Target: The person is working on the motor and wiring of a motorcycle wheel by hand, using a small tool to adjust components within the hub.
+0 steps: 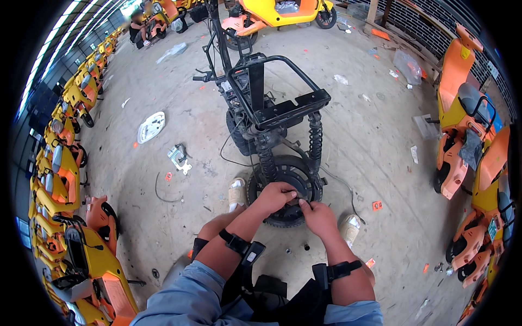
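A stripped black scooter frame (260,108) stands in front of me, its small wheel (288,214) with black hub and tyre nearest to me. Over the hub my left hand (277,196) is closed, thumb and fingers pinched together. Just right of it my right hand (319,216) is closed too, its thumb and fingertips close to the left fingertips. Whatever is between the fingers is too small to make out. A coil-spring shock absorber (315,142) rises on the right of the wheel, and a second one (266,164) on the left.
Small dark metal parts (307,247) lie on the floor near my feet. A white plastic panel (151,127) and a metal bracket (179,158) lie to the left. Yellow-orange scooters (68,174) line the left side; more scooters (457,114) stand right. Loose cables (348,190) trail beside the wheel.
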A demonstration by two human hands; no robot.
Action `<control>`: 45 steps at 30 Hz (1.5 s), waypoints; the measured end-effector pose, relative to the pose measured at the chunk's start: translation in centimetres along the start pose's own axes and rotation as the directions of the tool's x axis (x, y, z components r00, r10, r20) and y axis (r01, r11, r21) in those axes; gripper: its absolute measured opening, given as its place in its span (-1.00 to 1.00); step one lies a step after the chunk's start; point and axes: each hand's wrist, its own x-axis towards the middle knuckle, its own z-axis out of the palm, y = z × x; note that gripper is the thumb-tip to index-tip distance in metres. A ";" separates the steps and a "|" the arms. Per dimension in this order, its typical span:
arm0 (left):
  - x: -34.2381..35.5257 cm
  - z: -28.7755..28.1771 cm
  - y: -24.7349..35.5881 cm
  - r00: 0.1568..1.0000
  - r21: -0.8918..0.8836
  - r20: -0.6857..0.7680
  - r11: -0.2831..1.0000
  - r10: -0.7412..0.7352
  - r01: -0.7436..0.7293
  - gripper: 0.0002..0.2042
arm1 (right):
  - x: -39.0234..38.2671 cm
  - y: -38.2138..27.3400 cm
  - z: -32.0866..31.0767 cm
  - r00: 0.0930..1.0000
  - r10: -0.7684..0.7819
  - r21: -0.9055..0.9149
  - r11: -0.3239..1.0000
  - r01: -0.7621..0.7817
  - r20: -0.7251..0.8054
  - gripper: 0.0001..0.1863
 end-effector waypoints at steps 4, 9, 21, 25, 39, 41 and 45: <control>0.1 0.3 1.0 0.998 -0.073 -0.060 0.997 -0.012 0.007 -0.78 | 0.6 -0.1 -0.4 1.000 0.009 0.010 1.000 -0.009 0.014 -0.38; 2.0 -0.1 1.1 0.997 -0.049 -0.052 0.997 0.059 -0.062 -0.80 | 2.2 -0.3 -1.1 1.000 -0.010 0.010 1.000 0.010 0.017 -0.38; 5.2 0.3 4.2 0.967 0.299 -0.167 0.945 0.192 -0.136 -0.79 | 7.1 -1.0 -2.8 0.993 0.102 0.083 0.991 -0.106 0.052 -0.35; 5.5 -0.3 3.4 0.961 0.276 -0.168 0.946 0.219 -0.168 -0.76 | 7.0 -1.8 -3.3 0.994 0.088 0.082 0.992 -0.093 0.060 -0.38; 1.6 -0.2 0.4 0.970 0.275 -0.111 0.945 0.214 -0.178 -0.81 | 2.5 -1.8 -1.0 0.991 0.105 0.020 0.994 -0.107 0.081 -0.36; 0.9 -0.2 -0.2 0.976 0.273 -0.102 0.949 0.192 -0.159 -0.80 | 2.0 -1.4 -0.2 0.993 0.101 0.036 0.994 -0.103 0.060 -0.35; 0.2 -0.2 -1.6 0.967 0.292 -0.112 0.938 0.227 -0.186 -0.79 | 1.2 -0.8 0.6 0.996 0.079 0.030 0.996 -0.080 0.049 -0.34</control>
